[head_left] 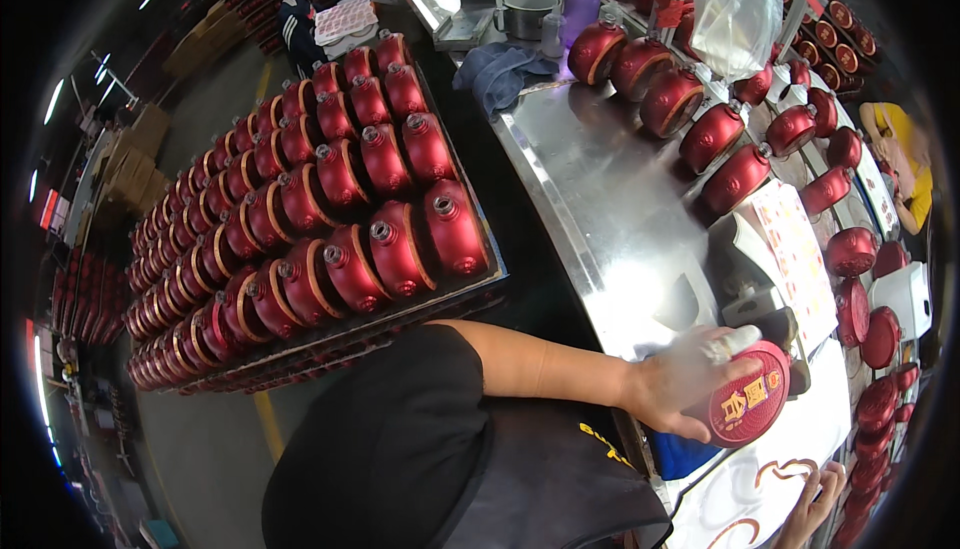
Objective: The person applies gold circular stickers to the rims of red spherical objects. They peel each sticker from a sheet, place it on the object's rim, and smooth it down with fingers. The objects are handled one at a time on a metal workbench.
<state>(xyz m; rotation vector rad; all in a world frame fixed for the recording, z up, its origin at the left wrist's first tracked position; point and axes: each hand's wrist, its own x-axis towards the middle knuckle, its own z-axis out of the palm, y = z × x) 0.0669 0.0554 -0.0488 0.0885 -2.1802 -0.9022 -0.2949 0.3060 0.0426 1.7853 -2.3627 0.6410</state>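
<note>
My left hand [665,389] is closed around the edge of a round, flat red bottle [745,404] with a gold emblem on its face. The bottle is tilted over the bench, and white coverings wrap some of that hand's blurred fingertips. Lower right, my right hand [815,504] has its fingers bent together at the end of a curved reddish-brown strip [785,471]. This strip lies over a white sheet [710,499], where another curved strip [735,532] also shows. Part of the right hand is cut off by the picture's dark rim.
Rows of red bottles [345,174] fill a stacked pallet at left. More red bottles [712,137] line the metal bench [590,219]. A printed label sheet [795,249], a blue cloth [505,74], a metal mug [528,14] and a purple bottle [582,4] are nearby. Someone in yellow [905,164] is at far right.
</note>
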